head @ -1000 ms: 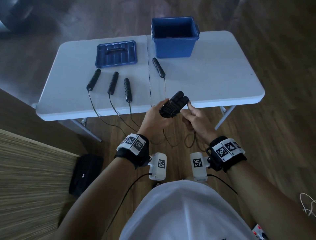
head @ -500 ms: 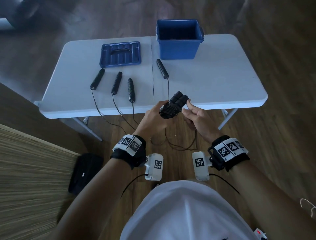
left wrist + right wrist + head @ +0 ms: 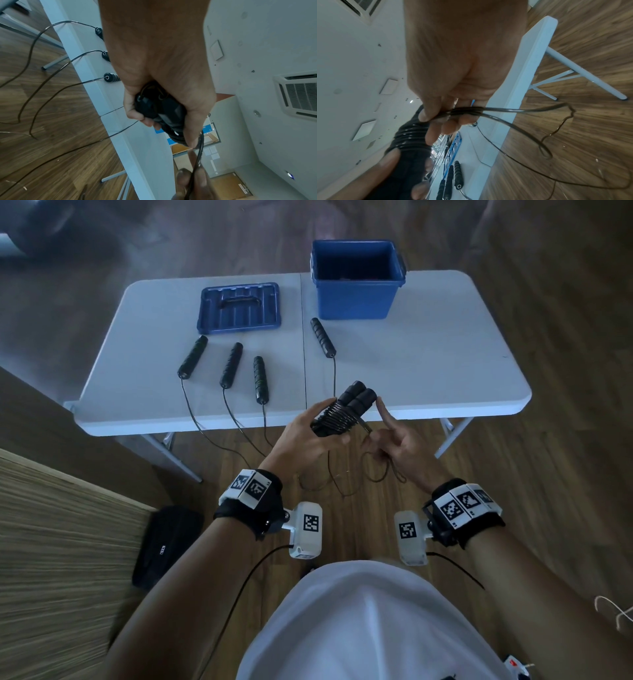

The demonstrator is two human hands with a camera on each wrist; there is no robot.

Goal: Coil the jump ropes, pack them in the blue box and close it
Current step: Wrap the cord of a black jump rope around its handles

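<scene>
Left hand (image 3: 301, 436) grips paired jump rope handles (image 3: 356, 400), cord wound tightly round them, held above the desk's (image 3: 428, 364) near edge. Right hand (image 3: 399, 445) pinches the loose cord (image 3: 467, 110), index finger extended; slack loops hang below. Blue box (image 3: 356, 292) open at the far edge, lid (image 3: 239, 308) beside it. Four more handles (image 3: 231, 364) lie on the desk.

The head camera looks forward and down from above, and takes in the whole white table (image 3: 428, 344) and both forearms. The left wrist camera looks along the left hand (image 3: 159, 75), very close, toward the table edge and the ceiling. The right wrist camera looks along the right hand (image 3: 458, 65), also very close. All three views share the table edge.
</scene>
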